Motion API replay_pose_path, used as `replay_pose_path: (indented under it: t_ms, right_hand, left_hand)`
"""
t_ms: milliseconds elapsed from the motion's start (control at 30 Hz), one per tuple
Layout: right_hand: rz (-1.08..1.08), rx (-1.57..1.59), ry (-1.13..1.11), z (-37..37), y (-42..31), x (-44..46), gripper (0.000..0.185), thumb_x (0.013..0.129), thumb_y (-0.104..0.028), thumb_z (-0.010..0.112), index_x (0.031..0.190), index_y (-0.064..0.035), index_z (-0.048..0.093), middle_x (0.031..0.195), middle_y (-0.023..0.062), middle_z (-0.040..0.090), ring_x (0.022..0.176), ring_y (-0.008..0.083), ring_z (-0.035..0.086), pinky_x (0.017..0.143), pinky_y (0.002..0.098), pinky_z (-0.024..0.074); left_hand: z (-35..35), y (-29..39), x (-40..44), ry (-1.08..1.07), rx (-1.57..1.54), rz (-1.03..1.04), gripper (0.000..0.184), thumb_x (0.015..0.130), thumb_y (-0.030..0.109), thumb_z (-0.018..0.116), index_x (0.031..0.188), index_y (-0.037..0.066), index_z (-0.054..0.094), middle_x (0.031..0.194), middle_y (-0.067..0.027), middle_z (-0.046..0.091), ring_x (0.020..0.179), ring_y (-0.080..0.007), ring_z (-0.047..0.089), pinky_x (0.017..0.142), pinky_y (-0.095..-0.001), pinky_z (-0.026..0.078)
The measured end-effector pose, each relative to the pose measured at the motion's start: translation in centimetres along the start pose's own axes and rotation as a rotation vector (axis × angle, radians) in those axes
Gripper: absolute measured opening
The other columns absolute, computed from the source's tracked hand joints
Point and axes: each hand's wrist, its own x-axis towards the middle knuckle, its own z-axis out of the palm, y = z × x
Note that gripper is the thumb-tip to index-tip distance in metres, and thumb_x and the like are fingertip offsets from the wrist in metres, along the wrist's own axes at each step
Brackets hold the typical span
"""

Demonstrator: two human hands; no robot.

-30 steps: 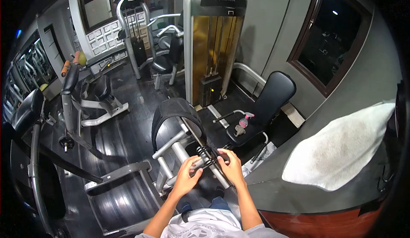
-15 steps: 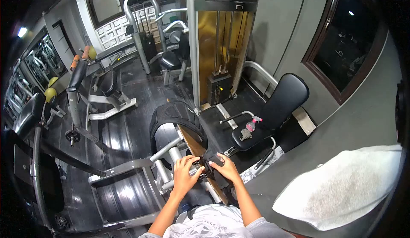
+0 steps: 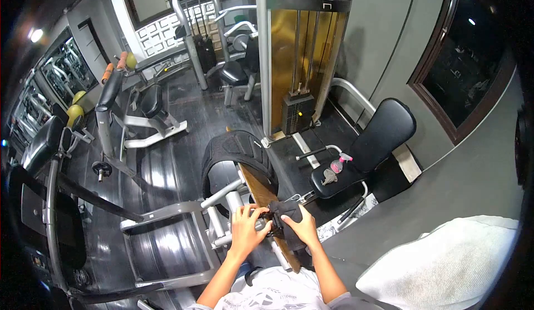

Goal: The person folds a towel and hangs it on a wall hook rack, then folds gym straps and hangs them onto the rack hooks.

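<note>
Both hands are at a dark black object (image 3: 283,215), perhaps cloth or a strap, over a wooden board (image 3: 258,190) on a silver-framed machine (image 3: 219,221). My left hand (image 3: 248,231) has its fingers curved around the object's left side. At its right side, my right hand (image 3: 302,225) has thumb and fingers closed on it. What exactly the object is, I cannot make out. Just beyond the hands, a wide black padded belt (image 3: 236,146) drapes over the machine's end.
A PLAMAX weight machine (image 3: 303,60) stands ahead, its black seat (image 3: 334,182) holding a pink spray bottle (image 3: 338,164) and a grey cloth (image 3: 329,176). A white towel (image 3: 445,260) lies at the right. More gym machines (image 3: 150,107) are at the left.
The view has shifted, so the machines sit further right and the towel lower. The wooden board shows more than at first, and the black object now spreads wider between the hands.
</note>
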Motion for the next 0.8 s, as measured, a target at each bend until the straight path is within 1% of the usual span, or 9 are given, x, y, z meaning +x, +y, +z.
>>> replay_pose_path:
  t_ms: [67,133,167,200,300,400,500,767,800]
  right_hand:
    - [0.012,0.046,0.008,-0.2,0.0,0.0,0.061,0.083,-0.034,0.083,0.128,-0.0003,0.060,0.114,0.0173,0.072,0.110,0.0290,0.069,0.094,0.0380,0.0510]
    - [-0.069,0.151,-0.021,-0.6,-0.3,-0.1,0.053,0.088,-0.032,0.079,0.127,-0.0002,0.060,0.115,0.0164,0.072,0.108,0.0253,0.068,0.095,0.0366,0.0506]
    - [-0.048,0.195,-0.028,-1.0,-0.6,-0.5,0.046,0.092,-0.027,0.075,0.127,-0.0009,0.060,0.115,0.0124,0.070,0.105,0.0202,0.066,0.094,0.0347,0.0503]
    - [-0.047,0.192,-0.021,-1.2,-0.8,-0.6,0.046,0.092,-0.027,0.075,0.127,-0.0009,0.060,0.115,0.0124,0.070,0.105,0.0202,0.066,0.094,0.0347,0.0503]
    - [-0.132,0.365,-0.190,-1.6,-2.3,-1.8,0.039,0.096,-0.022,0.070,0.127,-0.0013,0.059,0.113,0.0074,0.066,0.104,0.0154,0.061,0.094,0.0317,0.0496]
    - [-0.163,0.336,-0.173,-0.8,-3.0,-2.6,0.039,0.097,-0.022,0.070,0.127,-0.0014,0.058,0.112,0.0078,0.066,0.103,0.0158,0.061,0.094,0.0318,0.0495]
    - [-0.151,0.318,-0.189,-0.3,-2.9,-3.0,0.041,0.097,-0.025,0.069,0.128,-0.0013,0.057,0.113,0.0093,0.066,0.104,0.0168,0.062,0.094,0.0328,0.0495]
    - [-0.209,0.194,-0.196,-0.2,-4.9,-4.7,0.048,0.097,-0.030,0.070,0.132,-0.0011,0.055,0.113,0.0116,0.068,0.104,0.0192,0.063,0.095,0.0339,0.0496]
    - [-0.182,0.218,-0.207,-0.2,-5.4,-4.9,0.042,0.097,-0.024,0.070,0.129,-0.0009,0.055,0.113,0.0083,0.066,0.105,0.0159,0.061,0.095,0.0313,0.0483]
  left_hand:
    - [-0.1,0.1,0.0,-0.016,0.001,0.006,0.040,0.077,0.026,0.081,0.115,0.017,0.070,0.117,-0.0084,0.059,0.110,-0.0309,0.053,0.095,-0.0444,0.043]
    - [-0.1,0.2,-0.1,-0.019,-0.019,0.005,0.040,0.079,0.026,0.080,0.117,0.018,0.071,0.117,-0.0089,0.058,0.111,-0.0312,0.052,0.095,-0.0448,0.043]
    - [-0.2,0.3,-0.1,-0.021,-0.024,0.010,0.040,0.079,0.026,0.080,0.117,0.018,0.071,0.117,-0.0089,0.058,0.111,-0.0312,0.052,0.095,-0.0448,0.043]
    - [-0.3,0.4,-0.2,-0.027,-0.046,-0.001,0.038,0.079,0.026,0.079,0.116,0.018,0.071,0.119,-0.0090,0.058,0.112,-0.0316,0.052,0.096,-0.0453,0.042]
    - [-0.4,0.0,-0.5,-0.029,-0.079,0.007,0.036,0.081,0.026,0.078,0.116,0.019,0.072,0.122,-0.0090,0.058,0.114,-0.0325,0.050,0.099,-0.0462,0.041]
    - [-0.7,-0.4,-0.7,-0.028,-0.122,0.001,0.028,0.082,0.024,0.076,0.110,0.019,0.074,0.127,-0.0086,0.057,0.118,-0.0341,0.048,0.103,-0.0471,0.040]
    - [-0.9,-1.2,-0.8,-0.009,-0.149,0.060,0.015,0.083,0.022,0.075,0.096,0.015,0.074,0.128,-0.0084,0.058,0.118,-0.0347,0.047,0.103,-0.0480,0.039]
    - [-2.2,-2.4,-1.8,-0.002,-0.282,0.104,0.017,0.084,0.023,0.075,0.096,0.012,0.070,0.125,-0.0087,0.060,0.118,-0.0353,0.049,0.102,-0.0491,0.038]
    - [-2.6,-2.4,-2.0,-0.025,-0.304,0.119,0.020,0.085,0.024,0.075,0.097,0.010,0.068,0.125,-0.0092,0.061,0.118,-0.0349,0.049,0.103,-0.0490,0.037]
